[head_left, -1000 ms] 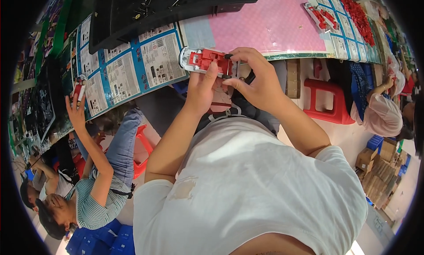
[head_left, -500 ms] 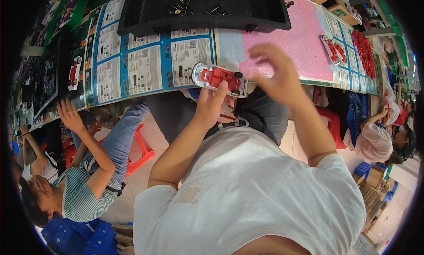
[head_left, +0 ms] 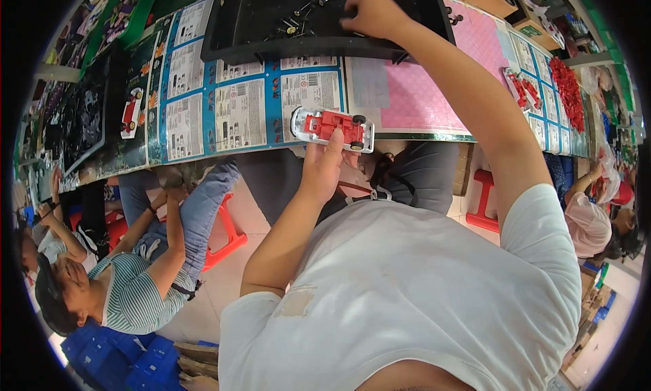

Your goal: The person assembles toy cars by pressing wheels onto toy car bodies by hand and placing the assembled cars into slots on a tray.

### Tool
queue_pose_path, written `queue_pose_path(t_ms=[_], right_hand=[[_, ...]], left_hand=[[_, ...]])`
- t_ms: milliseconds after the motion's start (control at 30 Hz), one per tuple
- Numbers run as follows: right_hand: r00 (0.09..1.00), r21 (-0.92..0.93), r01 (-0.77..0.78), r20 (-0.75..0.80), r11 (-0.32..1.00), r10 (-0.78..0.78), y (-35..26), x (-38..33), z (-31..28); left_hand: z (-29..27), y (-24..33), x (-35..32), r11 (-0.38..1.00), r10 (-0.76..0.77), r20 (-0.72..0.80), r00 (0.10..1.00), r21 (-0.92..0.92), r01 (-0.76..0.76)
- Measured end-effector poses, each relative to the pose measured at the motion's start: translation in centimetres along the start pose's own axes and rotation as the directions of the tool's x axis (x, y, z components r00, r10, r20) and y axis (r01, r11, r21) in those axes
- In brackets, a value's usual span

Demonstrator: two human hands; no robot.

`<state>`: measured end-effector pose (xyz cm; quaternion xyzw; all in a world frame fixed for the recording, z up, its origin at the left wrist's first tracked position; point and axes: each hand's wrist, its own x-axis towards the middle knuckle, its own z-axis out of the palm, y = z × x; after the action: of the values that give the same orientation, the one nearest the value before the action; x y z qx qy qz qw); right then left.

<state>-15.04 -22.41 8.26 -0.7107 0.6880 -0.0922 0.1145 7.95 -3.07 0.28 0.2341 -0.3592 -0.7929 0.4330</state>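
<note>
**Toy car half built, one hand digs in the parts tray**

Long work table [head_left: 407,99] runs across the top of the picture, covered with blue and white printed paper sheets [head_left: 237,113] and a pink mat [head_left: 420,93].

The left hand [head_left: 324,167] is closed around a small red and white plastic toy car [head_left: 333,128], with the thumb pressed up on its near side. The car sits just above that hand, at the near edge of the table. It lies on its back, so the red underside faces up. Its long side runs left to right, a bit tilted down at the right. Two little black wheels show at the right end. The left end looks bare, so I think more wheels are still to go on.

The right hand [head_left: 369,13] is far above the car, reaching into a big black plastic tray [head_left: 325,42] full of tiny black parts. Its fingers are curled down among them. I cannot tell if it has pinched one.

To the left of the holding hand, another person in a striped shirt [head_left: 135,296] sits by a red plastic stool [head_left: 227,238].
</note>
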Motion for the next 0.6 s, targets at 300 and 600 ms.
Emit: queue_pose_path(t_ms=[300, 600], right_hand=[[0.958, 0.566, 0.285, -0.184, 0.774, -0.218, -7.1, -18.0, 0.7], [0.975, 0.573, 0.223, -0.126, 0.789, -0.184, -8.1, -19.4, 1.8]], left_hand=[[0.6, -0.5, 0.4, 0.993, 0.018, 0.062, 0.998, 0.115, -0.025], [1.1, -1.6, -0.7, 0.966, -0.005, -0.003, 1.000, 0.258, 0.005]])
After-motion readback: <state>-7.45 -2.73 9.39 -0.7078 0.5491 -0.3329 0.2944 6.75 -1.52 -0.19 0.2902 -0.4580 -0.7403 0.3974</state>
